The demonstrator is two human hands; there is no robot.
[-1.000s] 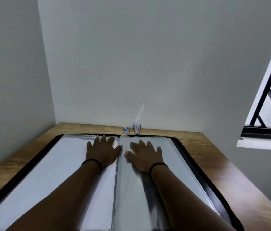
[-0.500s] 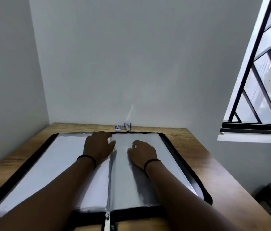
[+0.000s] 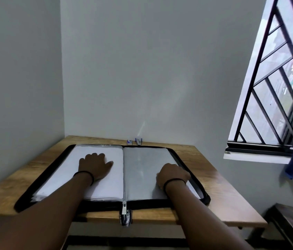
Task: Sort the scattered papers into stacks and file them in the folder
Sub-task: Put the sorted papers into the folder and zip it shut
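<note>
Black zippered folder (image 3: 199, 184) lying open on wooden table (image 3: 219, 179), white paper stack (image 3: 109, 184) sitting in its left half, small stapler (image 3: 138, 141) standing behind.

Both forearms are reaching forward from the bottom of the view, bare, each wearing a thin dark band at the wrist. The left hand (image 3: 95, 165) is lying palm down, its fingers stretched forward and close together, the thumb spreading out toward the middle. The right hand (image 3: 173, 173) is sitting lower and farther out to the side, its back turned up; its fingers are bending downward at the far edge so their tips are hidden, and the thumb is pointing inward. The two hands are resting well apart.
</note>
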